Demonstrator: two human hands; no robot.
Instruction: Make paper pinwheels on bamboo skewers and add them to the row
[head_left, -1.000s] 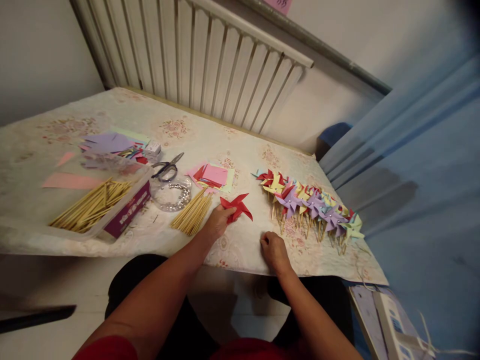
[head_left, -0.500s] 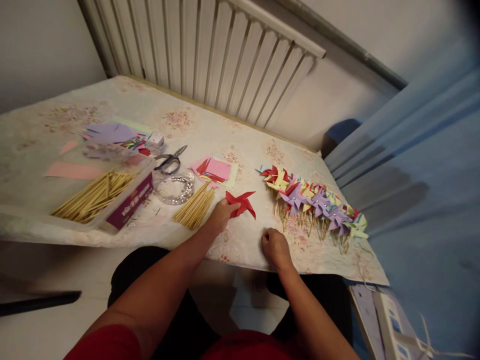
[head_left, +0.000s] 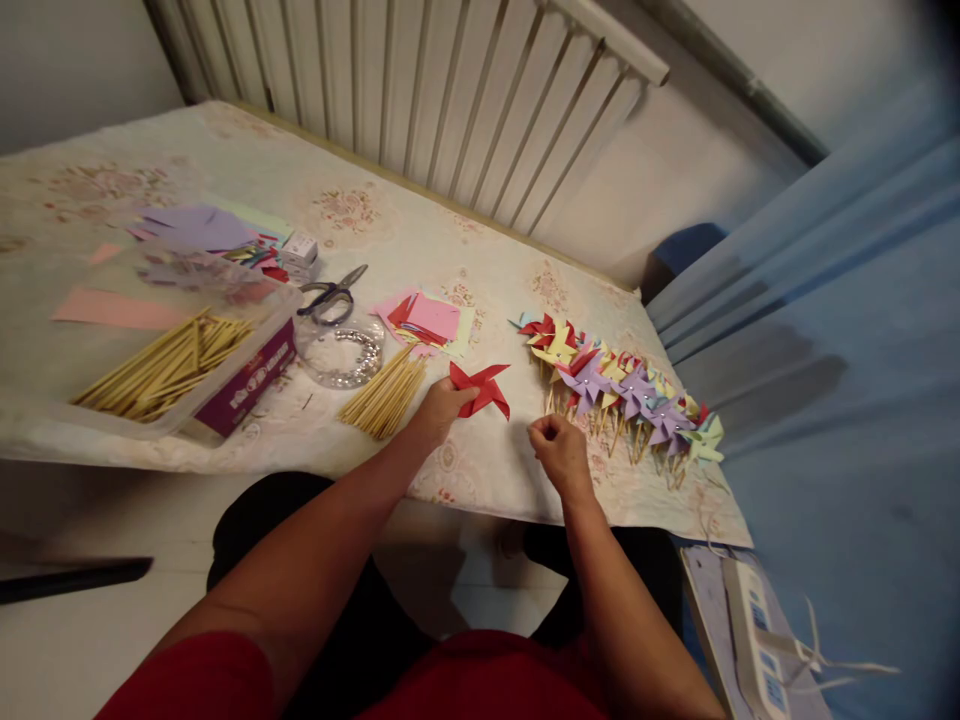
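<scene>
My left hand [head_left: 444, 408] pinches a red paper pinwheel [head_left: 484, 391] by one side, just above the table; no stick shows on it. To its right, my right hand [head_left: 561, 448] is closed in a pinch, thumb against forefinger. Anything between those fingertips is too small to make out. Beyond my right hand lie rows of finished pinwheels [head_left: 585, 382] on sticks, in red, yellow, purple and green. A fanned bundle of thin wooden sticks [head_left: 384, 393] rests left of my left hand. Behind it is a stack of coloured paper squares [head_left: 429, 318].
At left stands a clear plastic box [head_left: 289, 310] of sticks. Near it are a round clear case of pins [head_left: 341, 355], scissors [head_left: 332, 297], a small white box [head_left: 300, 250] and paper scraps [head_left: 199, 228]. A power strip [head_left: 754, 630] sits at lower right, beside a blue curtain [head_left: 847, 400].
My right hand has risen from near the table's front edge, fingers now showing in a pinch. My left hand keeps hold of the red pinwheel. The view has shifted slightly.
</scene>
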